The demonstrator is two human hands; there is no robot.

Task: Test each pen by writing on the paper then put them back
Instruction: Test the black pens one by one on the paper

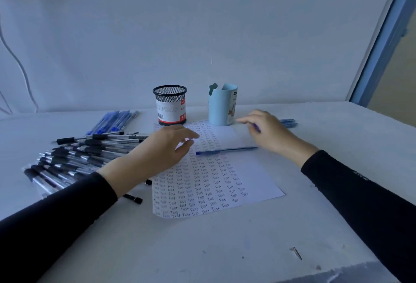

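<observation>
A white paper (254, 177) covered with rows of the word "Test" lies in the middle of the table. A blue pen (226, 150) lies across it, tip end to the left. My left hand (162, 150) hovers over the paper's left edge, fingers relaxed and holding nothing, just left of that pen. My right hand (267, 132) is near the paper's far right corner with a blue pen piece (256, 128) showing under its fingers; the grip itself is hidden. A few blue pens (288, 123) lie behind that hand.
A black mesh pen cup (170, 105) and a light blue cup (222, 105) stand at the paper's far edge. Several black pens (74, 159) are heaped at the left, with several blue pens (112, 121) behind them. A small dark scrap (297, 253) lies near the front.
</observation>
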